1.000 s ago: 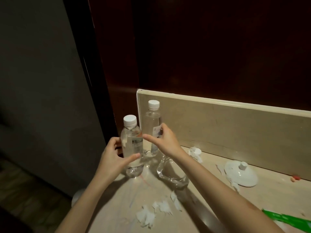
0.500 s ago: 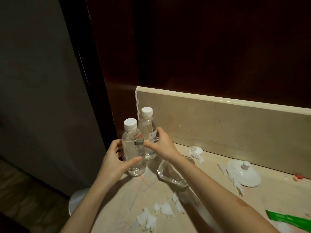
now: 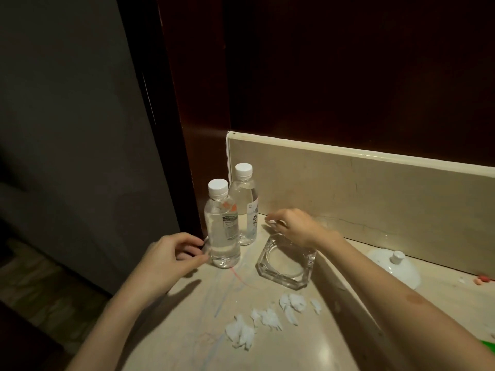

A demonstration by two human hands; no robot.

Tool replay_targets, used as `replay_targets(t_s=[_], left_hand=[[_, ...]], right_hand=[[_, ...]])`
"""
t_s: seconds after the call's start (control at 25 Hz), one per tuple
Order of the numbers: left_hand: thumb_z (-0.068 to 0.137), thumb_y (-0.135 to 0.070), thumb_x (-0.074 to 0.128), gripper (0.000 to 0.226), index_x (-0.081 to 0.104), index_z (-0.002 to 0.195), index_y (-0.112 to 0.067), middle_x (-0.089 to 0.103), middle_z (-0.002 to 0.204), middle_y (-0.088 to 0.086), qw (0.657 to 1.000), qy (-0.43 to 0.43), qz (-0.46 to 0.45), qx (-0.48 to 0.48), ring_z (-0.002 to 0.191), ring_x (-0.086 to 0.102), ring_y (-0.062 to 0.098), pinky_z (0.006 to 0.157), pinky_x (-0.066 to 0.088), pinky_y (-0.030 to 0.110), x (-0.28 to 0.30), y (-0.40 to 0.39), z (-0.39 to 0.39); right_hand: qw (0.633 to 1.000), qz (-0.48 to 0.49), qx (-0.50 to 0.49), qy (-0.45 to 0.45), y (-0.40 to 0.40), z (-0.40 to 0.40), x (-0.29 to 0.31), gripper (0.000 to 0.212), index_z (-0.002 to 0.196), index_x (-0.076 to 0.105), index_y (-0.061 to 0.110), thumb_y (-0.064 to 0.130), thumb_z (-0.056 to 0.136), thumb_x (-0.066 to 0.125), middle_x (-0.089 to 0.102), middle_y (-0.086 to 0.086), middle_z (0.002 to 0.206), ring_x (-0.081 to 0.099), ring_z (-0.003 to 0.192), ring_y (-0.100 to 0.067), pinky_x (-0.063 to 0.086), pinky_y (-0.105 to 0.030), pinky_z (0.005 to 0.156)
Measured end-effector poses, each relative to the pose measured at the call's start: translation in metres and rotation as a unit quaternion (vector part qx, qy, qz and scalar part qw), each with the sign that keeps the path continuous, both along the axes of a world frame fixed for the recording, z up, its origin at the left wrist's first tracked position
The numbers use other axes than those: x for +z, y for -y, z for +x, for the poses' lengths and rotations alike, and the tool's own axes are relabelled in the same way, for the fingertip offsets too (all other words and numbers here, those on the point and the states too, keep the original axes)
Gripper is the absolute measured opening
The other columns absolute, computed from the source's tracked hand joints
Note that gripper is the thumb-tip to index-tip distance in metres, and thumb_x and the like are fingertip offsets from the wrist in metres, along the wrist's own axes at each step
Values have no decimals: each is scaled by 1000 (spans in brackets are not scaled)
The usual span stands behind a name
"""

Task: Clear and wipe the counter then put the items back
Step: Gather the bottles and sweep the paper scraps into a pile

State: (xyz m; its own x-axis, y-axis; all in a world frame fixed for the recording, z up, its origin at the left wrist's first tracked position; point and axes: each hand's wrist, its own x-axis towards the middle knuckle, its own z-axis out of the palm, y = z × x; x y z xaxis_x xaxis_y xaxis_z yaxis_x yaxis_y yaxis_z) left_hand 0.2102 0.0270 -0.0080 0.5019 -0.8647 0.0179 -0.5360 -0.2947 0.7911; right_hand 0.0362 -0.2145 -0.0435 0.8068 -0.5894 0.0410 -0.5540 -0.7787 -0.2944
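Beige counter (image 3: 187,317): two bottles (image 3: 223,231) upright, caps up; left hand (image 3: 174,253) and right hand (image 3: 294,226) loosely curled, empty.

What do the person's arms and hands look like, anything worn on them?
Both arms are bare to the frame's edge, with no sleeves showing. The left hand and right hand wear no gloves, and no rings, watch or bracelets are visible. The right forearm carries a small round mark.
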Motion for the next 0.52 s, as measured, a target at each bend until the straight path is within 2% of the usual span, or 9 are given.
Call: replay_targets(t_s=[0.04, 0.12, 0.28, 0.36, 0.52], left_hand=[[78, -19, 77, 18, 70, 94, -22, 73, 86, 4, 1000, 2, 5, -8, 75, 69, 17, 65, 56, 20, 2, -2, -6], [79, -19, 76, 14, 70, 91, -24, 72, 83, 4, 999, 25, 18, -28, 76, 69, 21, 68, 56, 26, 3, -2, -17], [80, -24, 74, 13, 69, 92, -25, 70, 80, -2, 996, 55, 16, -62, 74, 67, 9, 62, 52, 16, 4, 2, -35], [80, -26, 74, 13, 69, 92, -26, 70, 79, -5, 994, 73, 12, -81, 73, 65, 3, 62, 50, 13, 5, 9, -45], [81, -31, 72, 15, 68, 95, -28, 69, 82, -8, 986, 79, 11, -144, 75, 65, -1, 67, 54, 17, 4, 31, -75]], right_hand=[[999, 5, 10, -32, 0, 6, -3, 30, 113, 65, 17, 29, 98, 42, 67, -6, 116, 61, 105, -28, 48, -41, 88], [997, -3, 21, -73, -1, 9, -8, 35, 96, 63, 11, 32, 98, 36, 67, -11, 103, 60, 97, -33, 48, -41, 82], [997, -40, -8, -61, 5, -26, -17, 46, 79, 59, 15, 44, 98, 29, 66, -10, 95, 59, 89, -31, 47, -42, 79], [997, -55, -45, -43, 8, -57, -19, 52, 72, 58, 13, 47, 97, 28, 65, -11, 85, 59, 82, -31, 47, -43, 76], [995, -34, -93, -14, 4, -109, -23, 39, 73, 60, 8, 28, 98, 38, 61, -9, 83, 57, 83, -30, 44, -40, 76]])
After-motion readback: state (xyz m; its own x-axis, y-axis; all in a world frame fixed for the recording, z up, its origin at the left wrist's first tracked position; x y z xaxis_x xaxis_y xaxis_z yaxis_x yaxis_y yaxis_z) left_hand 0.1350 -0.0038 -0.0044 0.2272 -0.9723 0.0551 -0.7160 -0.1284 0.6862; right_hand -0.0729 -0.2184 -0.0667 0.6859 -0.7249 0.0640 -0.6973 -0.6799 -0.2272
